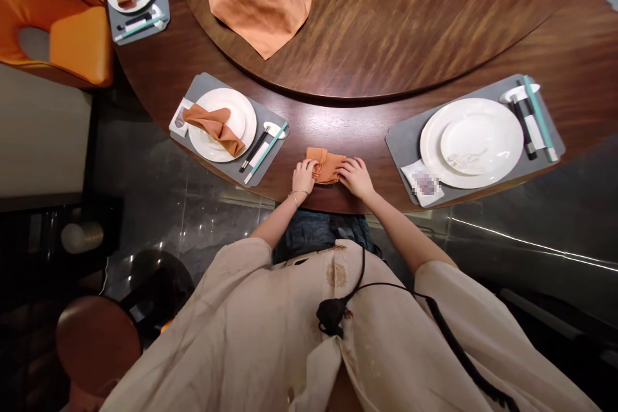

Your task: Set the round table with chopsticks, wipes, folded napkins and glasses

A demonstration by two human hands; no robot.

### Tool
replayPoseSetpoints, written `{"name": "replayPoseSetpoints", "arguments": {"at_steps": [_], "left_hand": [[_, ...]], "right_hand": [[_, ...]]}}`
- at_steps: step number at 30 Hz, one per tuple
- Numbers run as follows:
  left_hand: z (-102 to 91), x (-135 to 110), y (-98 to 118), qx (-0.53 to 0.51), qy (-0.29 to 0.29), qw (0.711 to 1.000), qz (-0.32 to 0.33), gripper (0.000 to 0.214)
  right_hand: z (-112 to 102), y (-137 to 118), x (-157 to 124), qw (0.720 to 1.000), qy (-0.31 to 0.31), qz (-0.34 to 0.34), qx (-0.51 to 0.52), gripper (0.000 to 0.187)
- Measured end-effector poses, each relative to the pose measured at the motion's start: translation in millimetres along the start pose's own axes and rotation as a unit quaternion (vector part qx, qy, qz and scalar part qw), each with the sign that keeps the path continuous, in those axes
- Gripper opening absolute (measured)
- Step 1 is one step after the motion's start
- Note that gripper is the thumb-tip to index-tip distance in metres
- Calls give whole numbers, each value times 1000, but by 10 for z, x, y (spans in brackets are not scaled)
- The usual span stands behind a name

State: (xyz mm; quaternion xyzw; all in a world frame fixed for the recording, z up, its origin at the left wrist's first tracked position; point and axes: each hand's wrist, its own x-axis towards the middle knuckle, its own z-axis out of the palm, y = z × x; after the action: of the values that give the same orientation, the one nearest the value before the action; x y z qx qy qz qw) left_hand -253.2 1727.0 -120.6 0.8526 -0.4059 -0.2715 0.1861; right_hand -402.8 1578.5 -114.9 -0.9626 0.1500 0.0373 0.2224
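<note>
A folded orange cloth napkin [329,166] lies on the table near its front edge, with pleats gathered on its left side. My left hand [303,177] grips the napkin's left end, fingers curled over the pleats. At the other end, my right hand [356,176] is closed on the right edge, its fingertips on top of the cloth. Both thumbs are mostly hidden. To the right sits a place setting with a small white plate [470,141] stacked on a larger plate [512,158]. On the left setting, a pleated orange napkin [217,127] rests across the plates.
Grey placemats [400,148] hold black and teal chopsticks [539,117] on white rests. A raised round turntable [386,26] fills the table's middle, bearing a loosely spread napkin [265,9]. Orange chairs [80,38] stand at the far left. A black cable [386,284] hangs over my shirt.
</note>
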Motion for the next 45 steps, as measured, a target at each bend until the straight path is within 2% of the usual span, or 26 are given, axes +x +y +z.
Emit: {"name": "replayPoseSetpoints", "arguments": {"at_steps": [5,7,10,14,17,20,22,25,28,31,33,35,37,40,43,45], "left_hand": [[-25,117,40,-139,24,990,-29,46],[-56,114,72,-142,24,989,-22,49],[-90,30,107,-78,1,996,31,57],[-32,-121,111,-32,-57,992,108,66],[56,-197,88,-17,-78,989,123,65],[100,-210,60,13,-82,989,124,59],[91,-160,52,20,-85,989,116,51],[35,-1,88,-32,-68,994,84,38],[-56,181,181,-142,-13,990,20,26],[-177,282,268,-260,35,963,-62,11],[-269,280,298,-354,41,926,-124,14],[-364,232,318,-451,13,875,-178,22],[-451,161,355,-517,-44,830,-205,27],[-545,65,507,-546,-143,801,-199,31],[-579,8,788,-571,-210,772,-187,33],[-561,-18,1016,-581,-232,759,-183,36]], "right_hand": [[-107,-27,418,998,-47,-34,-2,34],[-80,-50,600,996,-83,-31,-10,33],[34,-75,790,994,-89,55,-27,33],[215,-94,840,979,27,202,-19,35],[256,-56,762,969,88,229,-2,36],[195,48,570,975,109,191,23,48],[144,108,348,975,114,189,41,52],[138,77,-65,963,125,226,79,46],[246,-118,-364,954,132,231,136,39],[373,-362,-408,942,145,229,197,46],[400,-505,-345,923,160,256,240,53],[348,-633,-283,899,179,283,282,55],[216,-759,-265,888,212,283,295,55],[-82,-938,-325,905,254,248,235,51],[-379,-1034,-446,939,225,202,164,47],[-527,-1023,-560,951,199,186,146,47]]}}
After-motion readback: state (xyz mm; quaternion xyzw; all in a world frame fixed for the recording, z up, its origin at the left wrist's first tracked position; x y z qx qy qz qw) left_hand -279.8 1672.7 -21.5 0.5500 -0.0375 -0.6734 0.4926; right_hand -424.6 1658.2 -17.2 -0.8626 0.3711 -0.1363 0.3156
